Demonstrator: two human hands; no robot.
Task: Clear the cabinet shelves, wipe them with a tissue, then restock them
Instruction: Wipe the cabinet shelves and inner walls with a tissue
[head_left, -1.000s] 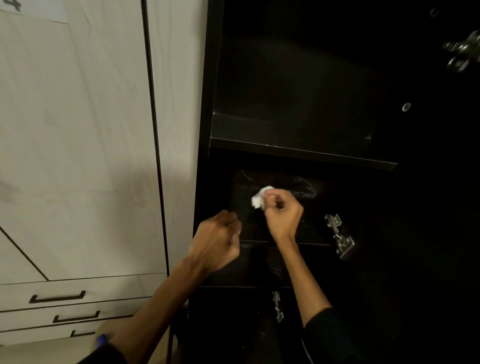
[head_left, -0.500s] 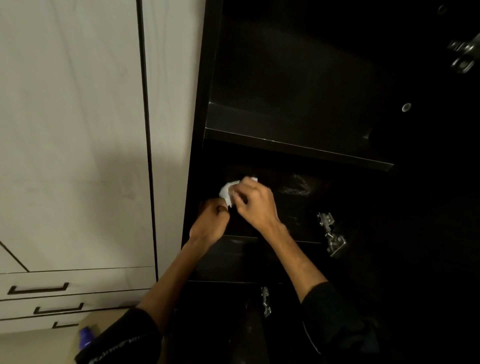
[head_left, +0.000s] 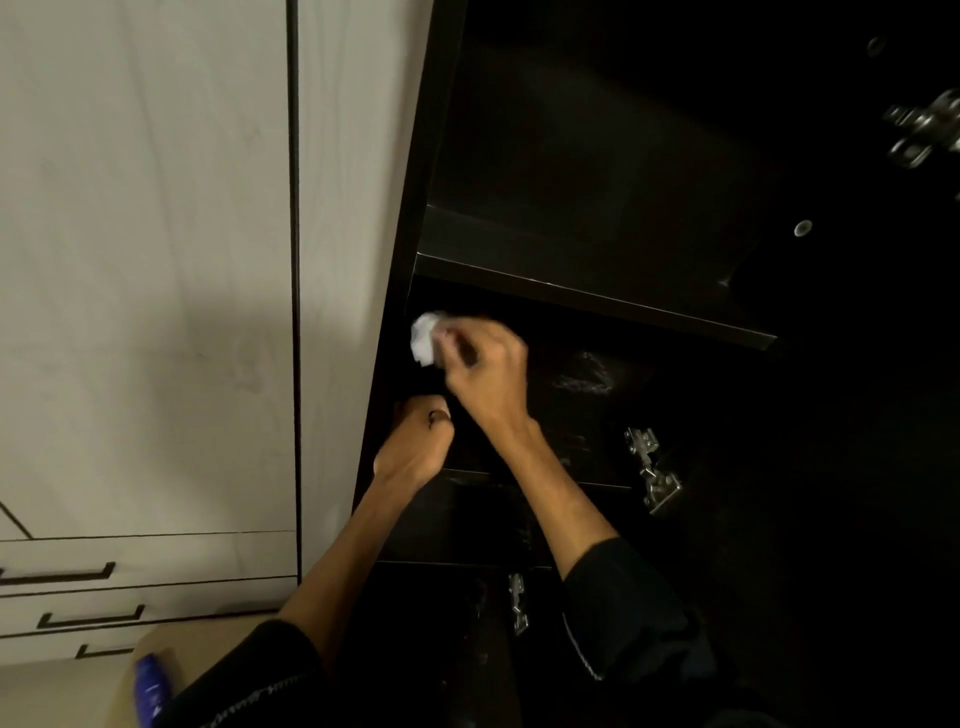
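The right hand (head_left: 480, 371) has swept the tissue (head_left: 425, 339) leftward over the last second, from the middle of the dark shelf (head_left: 519, 447) to its far left, where the wad now sits at about ten o'clock from the knuckles, just beside the cabinet's left wall (head_left: 410, 260). Its fingers are clamped on the crumpled white tissue, which pokes out past the fingertips. The left hand (head_left: 415, 441) has come in too, from outside the frame edge to the shelf's front left corner, at seven o'clock from the right hand; its fingers are curled together, though whether they grip the edge or only rest there I cannot tell in this gloom.

I judge this as the wiping step mid-stroke, one pass reaching the corner. Pale smears (head_left: 584, 376) remain at three o'clock from the right hand, so that patch likely needs another pass.

The upper shelf (head_left: 571, 260) looks bare. Metal hinges (head_left: 652, 467) glint on the right. Pale wardrobe doors (head_left: 145, 260) and drawers (head_left: 130, 571) fill the left.
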